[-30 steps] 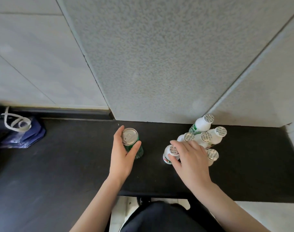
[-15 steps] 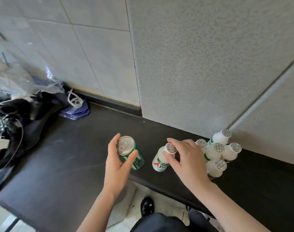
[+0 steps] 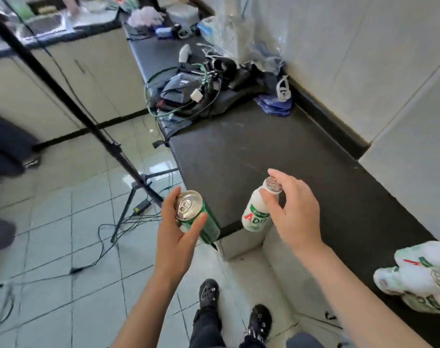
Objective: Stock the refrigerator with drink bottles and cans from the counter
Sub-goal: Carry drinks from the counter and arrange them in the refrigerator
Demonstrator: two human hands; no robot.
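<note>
Green can [image 3: 189, 205]: held in my left hand [image 3: 175, 234], fingers and thumb curled round its upper body, lid up and tilted slightly toward me. The grip sits high, which I judge leaves the base free for setting down on a shelf. The can is clear of the counter [image 3: 264, 151], over the tiled floor [image 3: 63, 222] just beside the counter's near corner. White bottle [image 3: 254, 217]: pinched at the neck and foil cap by the fingertips of my right hand [image 3: 296, 214], the remaining fingers loosely spread. It hangs tilted, base toward the counter corner, lifted off the surface. A cap pinch is adequate for a light bottle, but I judge it the weaker of the two holds. Remaining stock: a cluster of white bottles [image 3: 419, 277] lies at the right edge of view on the counter, blurred, count not determinable. The refrigerator is not in view, so I assess the task as early, with one can and one bottle in transit. Clearances: the wall [image 3: 364, 59] closes off the far side of the counter, and a heap of cables and bags [image 3: 189, 96] occupies its far end. Open room lies over the floor to my left. Hazards there: a black tripod stand [image 3: 128, 172] and loose floor cables [image 3: 101, 234] near my shoes [image 3: 209, 295]. I judge tripping the principal risk.
</note>
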